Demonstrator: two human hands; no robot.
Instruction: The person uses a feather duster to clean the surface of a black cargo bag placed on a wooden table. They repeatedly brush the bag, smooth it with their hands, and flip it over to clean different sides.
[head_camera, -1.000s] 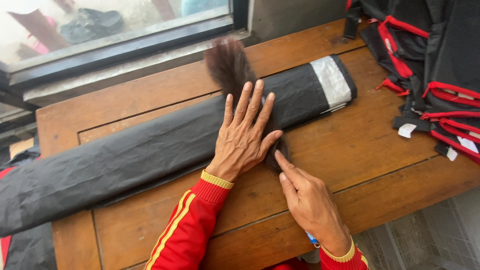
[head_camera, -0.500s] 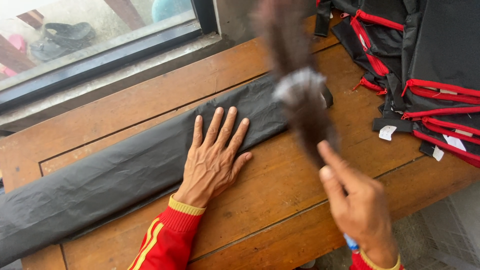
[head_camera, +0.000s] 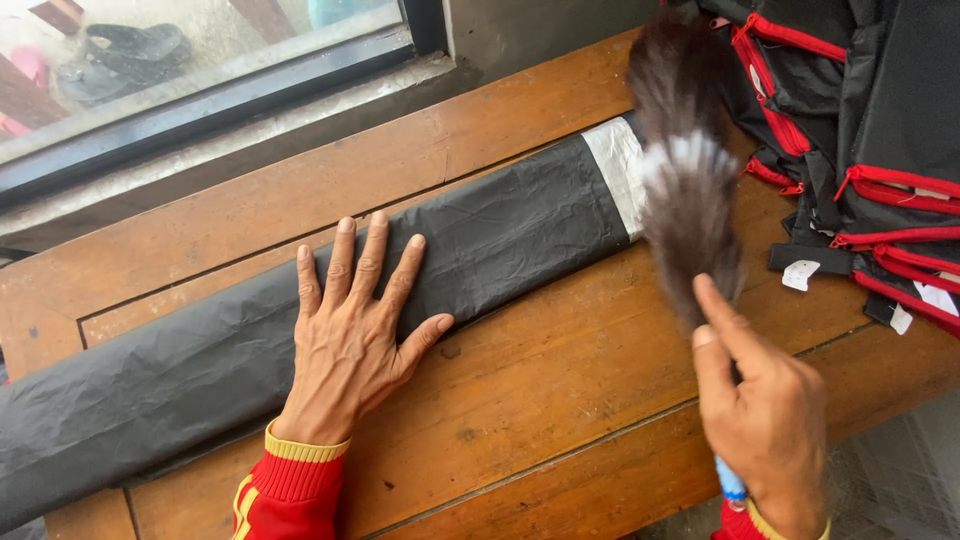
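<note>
Pinning the long black wrapped roll (head_camera: 300, 350) on the wooden table (head_camera: 560, 400), the left hand (head_camera: 350, 340) is spread flat; the feather duster (head_camera: 690, 180), gripped by the right hand (head_camera: 765, 430), is best swept lightly along it.

Soft, even daylight enters through the window (head_camera: 200, 60) at upper left, leaving faint shadows beneath the left hand (head_camera: 350, 340) on the wooden table (head_camera: 560, 400). The feather duster (head_camera: 685, 170) is motion-blurred; everything else stays sharp, without glare.
</note>
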